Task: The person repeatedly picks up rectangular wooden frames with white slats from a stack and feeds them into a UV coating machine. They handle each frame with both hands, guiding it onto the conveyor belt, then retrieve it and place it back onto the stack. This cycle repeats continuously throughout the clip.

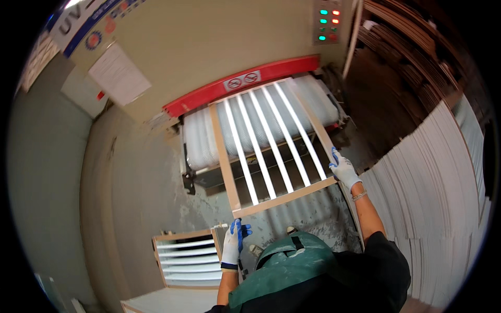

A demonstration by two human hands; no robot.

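Observation:
A slatted frame (286, 197) with tan rails and several white slats spans in front of me. Its far end rests on the ribbed grey rollers (201, 141) below a red bar, and its near end juts out over the floor. At its near right corner, my right hand (345, 171), in a white glove with blue fingers and palm, grips the side rail. My left hand (236, 244), gloved alike, is just below the near left corner. Its fingers are stretched and apart, the fingertips close to the rail; whether they touch cannot be made out.
A large beige machine (235, 41) carries the red bar (245, 81) and a panel of lit buttons (327, 23). Tall stacks of white-edged panels (417, 198) stand at right. Another slatted frame (189, 256) lies low at left. Brown boards (402, 47) are piled at far right.

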